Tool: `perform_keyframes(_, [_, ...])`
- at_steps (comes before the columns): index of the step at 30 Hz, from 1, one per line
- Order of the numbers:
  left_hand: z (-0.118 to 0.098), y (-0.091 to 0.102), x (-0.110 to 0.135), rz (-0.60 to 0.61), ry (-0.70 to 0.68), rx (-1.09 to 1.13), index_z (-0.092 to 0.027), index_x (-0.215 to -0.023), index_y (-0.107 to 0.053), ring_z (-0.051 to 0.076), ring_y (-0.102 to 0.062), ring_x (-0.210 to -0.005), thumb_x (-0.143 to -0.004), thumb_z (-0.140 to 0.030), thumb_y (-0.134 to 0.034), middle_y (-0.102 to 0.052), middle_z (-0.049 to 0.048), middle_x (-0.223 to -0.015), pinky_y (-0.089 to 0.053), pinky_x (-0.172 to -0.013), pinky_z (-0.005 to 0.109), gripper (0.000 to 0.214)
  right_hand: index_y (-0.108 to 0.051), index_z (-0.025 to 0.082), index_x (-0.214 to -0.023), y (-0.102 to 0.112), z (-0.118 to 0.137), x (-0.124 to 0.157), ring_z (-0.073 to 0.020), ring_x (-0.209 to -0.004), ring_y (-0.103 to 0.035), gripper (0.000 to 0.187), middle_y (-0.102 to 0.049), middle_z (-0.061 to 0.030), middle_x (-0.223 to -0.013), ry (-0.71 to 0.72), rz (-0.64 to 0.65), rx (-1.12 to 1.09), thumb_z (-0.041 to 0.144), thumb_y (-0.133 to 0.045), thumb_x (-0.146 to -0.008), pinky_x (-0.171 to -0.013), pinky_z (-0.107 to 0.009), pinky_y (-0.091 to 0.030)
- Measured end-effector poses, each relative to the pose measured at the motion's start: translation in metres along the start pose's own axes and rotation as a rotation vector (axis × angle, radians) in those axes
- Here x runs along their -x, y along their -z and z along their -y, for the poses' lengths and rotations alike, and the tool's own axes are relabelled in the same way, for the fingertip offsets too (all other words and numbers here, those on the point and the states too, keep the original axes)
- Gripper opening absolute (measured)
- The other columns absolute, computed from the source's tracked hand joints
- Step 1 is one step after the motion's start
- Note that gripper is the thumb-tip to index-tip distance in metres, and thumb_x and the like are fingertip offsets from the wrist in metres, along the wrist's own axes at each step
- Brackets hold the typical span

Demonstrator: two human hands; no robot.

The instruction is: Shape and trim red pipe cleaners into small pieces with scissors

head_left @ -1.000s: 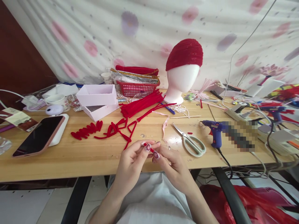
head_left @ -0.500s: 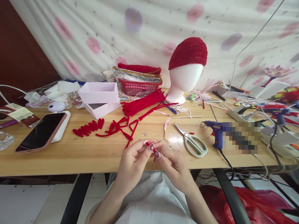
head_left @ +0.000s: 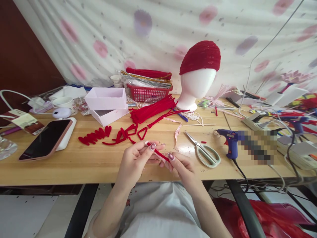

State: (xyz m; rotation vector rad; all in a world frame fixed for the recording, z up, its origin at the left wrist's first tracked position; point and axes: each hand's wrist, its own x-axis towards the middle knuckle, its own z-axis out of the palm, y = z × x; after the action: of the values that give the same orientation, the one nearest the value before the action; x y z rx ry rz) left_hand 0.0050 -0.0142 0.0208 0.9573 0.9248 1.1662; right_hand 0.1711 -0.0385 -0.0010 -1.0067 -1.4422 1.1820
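A red pipe cleaner [head_left: 160, 154] runs slantwise between my two hands, with a pale strip lying along it that looks like the end of a tape measure. My left hand [head_left: 137, 158] pinches its upper left end between thumb and fingers. At the lower right end, my right hand [head_left: 182, 165] grips it the same way, thumb on top. The pinkish tape measure [head_left: 177, 130] trails over the table just beyond the hands. Bent red pipe cleaner pieces [head_left: 121, 135] lie past my left hand, beside a row of folded red loops [head_left: 95, 135].
Scissors [head_left: 206, 153] and a blue glue gun [head_left: 230, 140] lie to the right. Behind are a red pipe cleaner bundle [head_left: 153, 110], a red basket [head_left: 148, 93], lilac boxes [head_left: 106, 99] and a foam head [head_left: 195, 86] with a red cap. A phone [head_left: 46, 138] rests at left.
My hands have moved apart, the left one going left and a little up. More of the red pipe cleaner and pale strip now shows between them.
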Motion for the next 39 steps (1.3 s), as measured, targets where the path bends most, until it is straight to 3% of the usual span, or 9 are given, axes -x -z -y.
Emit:
perform_keyframes(3, [-0.0023,0.0,-0.0005,-0.013,-0.011,-0.012,-0.011,-0.103,-0.074,0.028,-0.076,-0.085,-0.075,-0.046,-0.076,-0.078,0.0169,-0.101,-0.063,-0.068,0.032,0.045,-0.053,0.02,-0.058,-0.0052,-0.0027,-0.0025,-0.0153,-0.064,-0.054,0.045,-0.06,-0.0005,-0.063,-0.031,-0.054,-0.052,0.044,-0.054,-0.096,-0.067,-0.028,-0.042])
perform_keyframes(10, [-0.0006,0.0015,-0.0007,-0.022,0.011,0.056,-0.012,-0.094,-0.073,0.023,-0.077,-0.078,-0.075,-0.039,-0.078,-0.079,0.0138,-0.094,-0.062,-0.065,0.025,0.034,-0.056,0.019,-0.059,-0.008,0.002,-0.0009,-0.0136,-0.061,-0.05,0.042,-0.056,0.0004,-0.061,0.04,-0.122,0.097,0.04,-0.053,-0.096,-0.062,-0.026,-0.039])
perform_keyframes(21, [-0.01,-0.0034,0.0039,-0.052,0.056,0.071,-0.011,-0.091,-0.073,0.023,-0.077,-0.071,-0.072,-0.035,-0.079,-0.08,0.0138,-0.091,-0.061,-0.06,0.023,0.031,-0.062,0.019,-0.064,0.0,0.0018,-0.0022,-0.0155,-0.067,-0.054,0.035,-0.059,-0.0009,-0.067,0.035,0.059,-0.049,0.036,-0.059,-0.095,-0.069,-0.029,-0.042])
perform_keyframes(39, [-0.0096,-0.0045,0.0058,-0.043,0.038,0.017,-0.012,-0.093,-0.072,0.022,-0.076,-0.071,-0.077,-0.041,-0.076,-0.079,0.0143,-0.096,-0.061,-0.061,0.025,0.034,-0.061,0.019,-0.061,-0.0002,-0.0021,-0.0009,-0.0148,-0.063,-0.05,0.039,-0.059,-0.0003,-0.064,-0.053,0.045,-0.078,0.043,-0.062,-0.091,-0.065,-0.028,-0.038])
